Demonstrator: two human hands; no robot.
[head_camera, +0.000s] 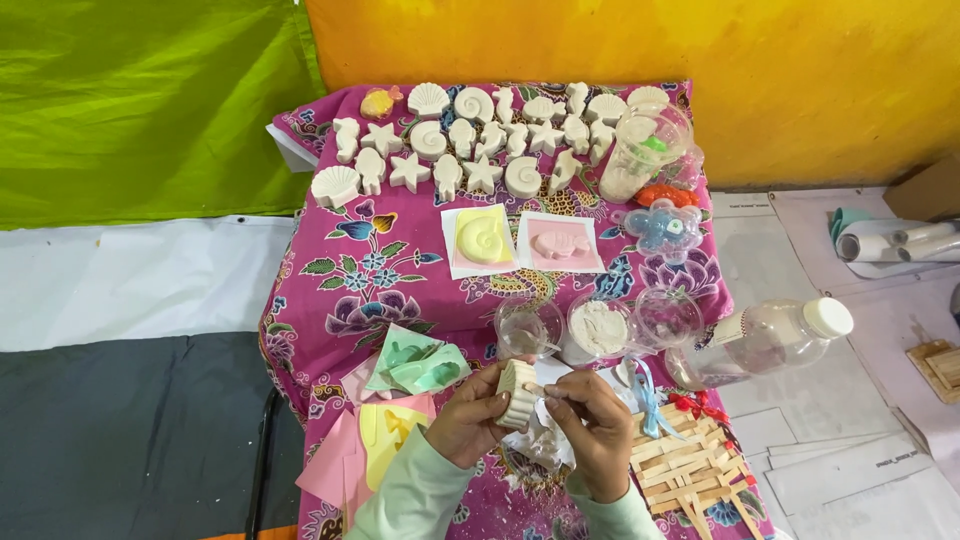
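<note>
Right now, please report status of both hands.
Left hand grips white shell-shaped cast. Right hand pinches small tool at its edge. Plastic cups close ahead.

Both hands bare; long pale mint-green sleeves reaching the wrists.

Both forearms enter from 6 o'clock in pale green sleeves and converge toward the centre. The left hand sits at about 7 o'clock of the meeting point, palm turned inward, fingers curled and thumb pressed across in a closed grasp. The right hand lies at 4 o'clock, wrist bent, knuckles up, its thumb and forefinger pinched together and pointing toward 10 o'clock at the left hand. The 2 hands nearly touch at the fingertips
</note>
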